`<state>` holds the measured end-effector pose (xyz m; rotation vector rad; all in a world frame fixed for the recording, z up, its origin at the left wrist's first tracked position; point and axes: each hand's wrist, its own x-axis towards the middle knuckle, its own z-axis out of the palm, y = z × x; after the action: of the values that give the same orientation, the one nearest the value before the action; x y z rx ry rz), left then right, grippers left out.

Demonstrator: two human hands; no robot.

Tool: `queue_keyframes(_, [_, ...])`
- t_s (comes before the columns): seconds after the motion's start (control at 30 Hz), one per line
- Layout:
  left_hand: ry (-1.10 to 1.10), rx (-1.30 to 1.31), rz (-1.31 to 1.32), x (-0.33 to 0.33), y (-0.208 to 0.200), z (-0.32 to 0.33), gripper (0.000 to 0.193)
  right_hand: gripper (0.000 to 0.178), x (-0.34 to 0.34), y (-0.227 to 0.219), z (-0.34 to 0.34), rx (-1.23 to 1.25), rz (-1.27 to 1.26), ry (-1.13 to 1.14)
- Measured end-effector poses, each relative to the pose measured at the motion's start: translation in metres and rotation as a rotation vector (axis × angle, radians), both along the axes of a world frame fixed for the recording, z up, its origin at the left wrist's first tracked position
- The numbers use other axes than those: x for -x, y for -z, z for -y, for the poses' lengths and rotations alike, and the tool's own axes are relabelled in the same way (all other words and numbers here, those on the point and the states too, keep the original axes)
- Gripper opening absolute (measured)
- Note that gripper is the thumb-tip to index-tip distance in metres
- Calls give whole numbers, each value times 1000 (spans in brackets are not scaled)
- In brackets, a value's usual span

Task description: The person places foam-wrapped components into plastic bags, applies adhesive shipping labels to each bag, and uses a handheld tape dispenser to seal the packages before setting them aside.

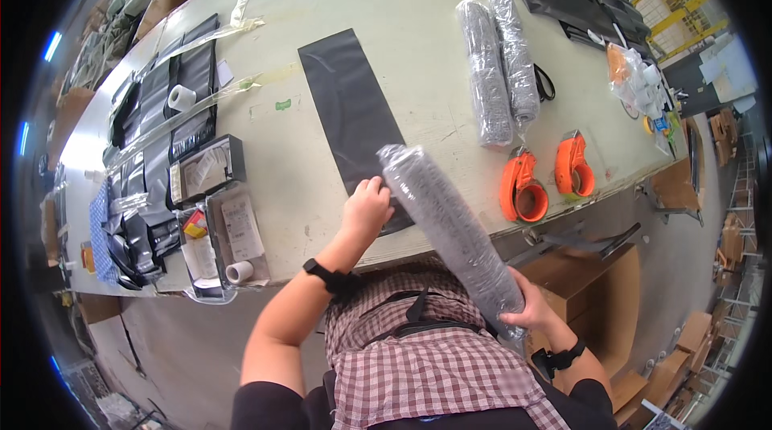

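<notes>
My right hand (528,305) grips the near end of a long grey roll wrapped in clear plastic (454,229). The roll slants from my body up to the left, its far end above the table. A flat black plastic bag (354,108) lies lengthwise in front of me. At the bag's near left edge, my left hand (369,208) has its fingers closed on the black plastic, close beside the roll. The roll covers part of the bag's near end. Two similar wrapped rolls (485,68) lie side by side farther right.
Two orange tape dispensers (524,189) stand near the table's right front edge. At left are stacked black bags (189,84), a tape roll (182,98) and open trays with labels (233,225). More black sheets (555,4) lie far right. A cardboard box (603,301) stands below the table.
</notes>
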<state>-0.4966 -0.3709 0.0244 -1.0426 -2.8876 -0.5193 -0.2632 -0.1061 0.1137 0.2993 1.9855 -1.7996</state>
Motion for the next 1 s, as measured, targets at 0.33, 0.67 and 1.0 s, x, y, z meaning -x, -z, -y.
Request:
queue_keyframes(0.33, [-270, -427, 294, 53, 6, 17, 17, 80, 19, -4, -10, -166, 133, -181])
queue_keyframes(0.67, [-473, -419, -226, 44, 14, 12, 45, 54, 79, -24, 28, 580, 514, 32])
queue_keyframes(1.0, [-487, -609, 479, 44, 39, 46, 18, 58, 160, 81, 112, -234, 80, -597])
